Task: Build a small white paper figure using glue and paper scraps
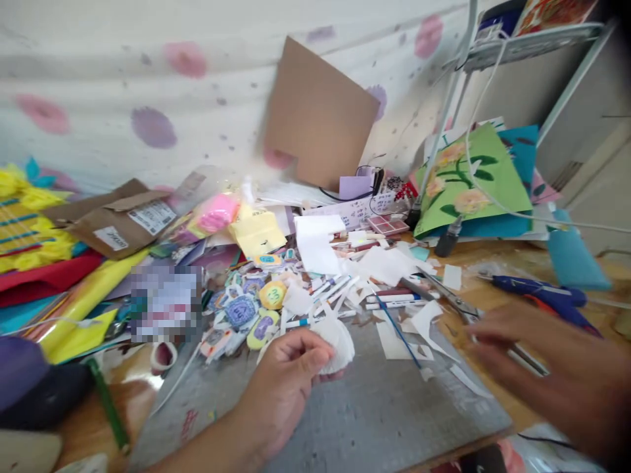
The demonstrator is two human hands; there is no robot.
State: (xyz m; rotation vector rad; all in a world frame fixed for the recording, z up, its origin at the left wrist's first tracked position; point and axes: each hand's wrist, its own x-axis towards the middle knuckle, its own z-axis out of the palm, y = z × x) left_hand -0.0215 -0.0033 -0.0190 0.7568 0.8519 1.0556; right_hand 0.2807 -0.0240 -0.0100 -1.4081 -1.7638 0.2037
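Observation:
My left hand point(296, 368) pinches a small white paper cutout point(338, 345) between thumb and fingers, above a grey board point(345, 420). My right hand point(542, 368) is smeared by motion at the right edge of the board; whether it grips anything is unclear. Close to its fingertips lie metal scissors point(456, 301), and a shiny metal strip point(527, 360) shows beside the fingers. A thin blue stick point(399, 328) rests across white paper scraps point(399, 345). Left of the cutout is a pile of small coloured paper badges point(241, 312).
A blue glue gun point(537, 289) lies at the right. Several markers point(394, 301) are strewn behind the board. A brown cardboard sheet point(315, 112) leans on the curtain, and a carton point(118, 217) stands at left. A green pencil point(108, 407) lies front left. Green card point(478, 171) stands back right.

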